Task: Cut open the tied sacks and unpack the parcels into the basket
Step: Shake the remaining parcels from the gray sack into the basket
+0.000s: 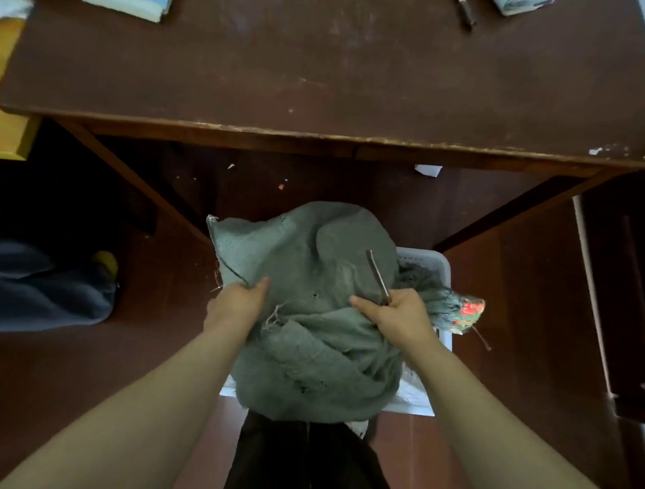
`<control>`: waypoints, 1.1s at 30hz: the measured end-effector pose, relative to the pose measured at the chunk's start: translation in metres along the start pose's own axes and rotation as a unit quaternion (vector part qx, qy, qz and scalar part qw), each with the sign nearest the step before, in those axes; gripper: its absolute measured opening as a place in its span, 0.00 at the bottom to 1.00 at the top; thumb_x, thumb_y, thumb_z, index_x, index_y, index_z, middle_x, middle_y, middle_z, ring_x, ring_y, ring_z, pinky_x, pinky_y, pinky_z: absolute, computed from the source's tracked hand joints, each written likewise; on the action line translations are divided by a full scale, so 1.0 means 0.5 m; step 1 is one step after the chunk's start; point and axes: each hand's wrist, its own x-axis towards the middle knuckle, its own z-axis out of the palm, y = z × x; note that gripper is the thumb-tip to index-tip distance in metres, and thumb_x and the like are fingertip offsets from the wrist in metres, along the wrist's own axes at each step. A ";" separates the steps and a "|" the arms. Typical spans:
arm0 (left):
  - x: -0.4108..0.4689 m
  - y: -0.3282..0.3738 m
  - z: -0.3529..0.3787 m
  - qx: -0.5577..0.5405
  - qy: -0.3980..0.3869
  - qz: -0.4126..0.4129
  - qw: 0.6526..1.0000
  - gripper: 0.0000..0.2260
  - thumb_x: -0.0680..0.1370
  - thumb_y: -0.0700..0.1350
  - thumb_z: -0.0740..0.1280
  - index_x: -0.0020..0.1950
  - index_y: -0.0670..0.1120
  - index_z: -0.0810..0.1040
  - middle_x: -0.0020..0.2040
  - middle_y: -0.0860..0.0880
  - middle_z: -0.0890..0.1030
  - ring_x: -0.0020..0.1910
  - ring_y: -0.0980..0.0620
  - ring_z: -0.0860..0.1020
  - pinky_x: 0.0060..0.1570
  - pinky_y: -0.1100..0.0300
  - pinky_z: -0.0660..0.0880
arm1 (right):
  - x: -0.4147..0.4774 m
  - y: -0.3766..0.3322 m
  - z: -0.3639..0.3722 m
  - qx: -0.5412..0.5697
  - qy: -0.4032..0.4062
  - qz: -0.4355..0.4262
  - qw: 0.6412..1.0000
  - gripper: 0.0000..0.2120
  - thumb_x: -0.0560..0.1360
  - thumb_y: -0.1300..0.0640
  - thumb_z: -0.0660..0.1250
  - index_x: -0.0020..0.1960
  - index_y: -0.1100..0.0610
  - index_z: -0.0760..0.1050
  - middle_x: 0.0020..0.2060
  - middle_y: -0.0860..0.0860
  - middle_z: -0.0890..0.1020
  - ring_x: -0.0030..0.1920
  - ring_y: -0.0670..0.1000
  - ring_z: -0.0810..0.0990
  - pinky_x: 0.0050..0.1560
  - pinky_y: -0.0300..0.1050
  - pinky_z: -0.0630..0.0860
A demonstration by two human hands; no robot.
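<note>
While hands (237, 301) (396, 315) grip sack (305, 250), blade (376, 273) points forward-left.

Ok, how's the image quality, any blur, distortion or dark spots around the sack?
Head view: wide-angle distortion bows the front edge of the table and splays its legs; lighting is dim, darkest under it; faint sheen on top, no hard glare; the sack looks soft, yet the thin metal tool in the right hand reads clearly.
</note>
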 end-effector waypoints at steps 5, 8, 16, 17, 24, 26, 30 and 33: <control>0.104 0.023 0.114 -0.233 -0.200 -0.108 0.945 0.47 0.59 0.69 0.75 0.68 0.41 0.70 0.64 0.41 0.76 0.60 0.41 0.77 0.59 0.48 0.75 | 0.028 0.053 -0.001 0.165 0.019 0.096 0.981 0.06 0.66 0.61 0.77 0.38 0.62 0.81 0.38 0.58 0.85 0.42 0.57 0.84 0.48 0.51 0.81; 0.122 0.011 0.172 -0.325 -0.162 -0.107 0.925 0.33 0.68 0.49 0.77 0.68 0.38 0.70 0.63 0.38 0.77 0.57 0.39 0.78 0.56 0.45 0.77 | 0.048 0.085 0.004 0.168 0.004 0.117 0.979 0.14 0.60 0.53 0.80 0.40 0.60 0.82 0.40 0.57 0.86 0.43 0.57 0.84 0.50 0.53 0.80; 0.123 0.048 0.026 -0.331 0.032 -0.004 0.943 0.18 0.79 0.47 0.65 0.64 0.36 0.74 0.60 0.39 0.77 0.59 0.40 0.76 0.63 0.47 0.72 | 0.041 0.098 0.087 0.228 0.110 0.137 0.958 0.03 0.70 0.60 0.74 0.42 0.59 0.81 0.40 0.57 0.85 0.44 0.57 0.84 0.48 0.52 0.81; 0.117 0.060 -0.001 -0.334 0.049 0.004 0.941 0.16 0.79 0.47 0.65 0.61 0.37 0.76 0.58 0.39 0.78 0.57 0.41 0.77 0.61 0.47 0.74 | 0.033 0.085 0.109 0.239 0.113 0.123 0.957 0.02 0.71 0.61 0.73 0.40 0.59 0.81 0.40 0.58 0.84 0.45 0.59 0.83 0.52 0.54 0.80; -0.036 0.161 -0.121 -0.489 -0.005 0.084 0.868 0.09 0.75 0.47 0.72 0.45 0.41 0.78 0.43 0.43 0.83 0.41 0.47 0.83 0.44 0.52 0.81 | -0.042 -0.031 0.212 0.315 0.043 0.023 0.948 0.03 0.69 0.57 0.68 0.36 0.55 0.76 0.35 0.54 0.77 0.40 0.52 0.76 0.45 0.50 0.75; -0.079 0.171 -0.147 -0.519 -0.022 0.086 0.850 0.12 0.74 0.46 0.73 0.49 0.39 0.78 0.45 0.41 0.83 0.42 0.44 0.83 0.45 0.48 0.82 | -0.050 -0.044 0.214 0.304 0.059 0.023 0.951 0.05 0.72 0.59 0.69 0.37 0.55 0.78 0.36 0.53 0.80 0.43 0.54 0.78 0.49 0.52 0.77; -0.151 0.174 -0.167 -0.493 -0.093 0.149 0.852 0.06 0.74 0.42 0.71 0.45 0.39 0.80 0.42 0.40 0.83 0.43 0.43 0.82 0.51 0.45 0.80 | -0.082 -0.066 0.206 0.374 0.054 -0.021 0.926 0.12 0.71 0.65 0.68 0.31 0.55 0.76 0.29 0.50 0.78 0.35 0.48 0.77 0.38 0.42 0.75; -0.153 0.132 -0.158 -0.487 -0.084 0.123 0.860 0.10 0.73 0.44 0.73 0.48 0.39 0.81 0.45 0.43 0.84 0.44 0.45 0.84 0.47 0.52 0.81 | -0.094 -0.036 0.204 0.356 0.044 0.021 0.933 0.06 0.65 0.58 0.69 0.33 0.59 0.74 0.31 0.54 0.72 0.35 0.51 0.71 0.35 0.42 0.68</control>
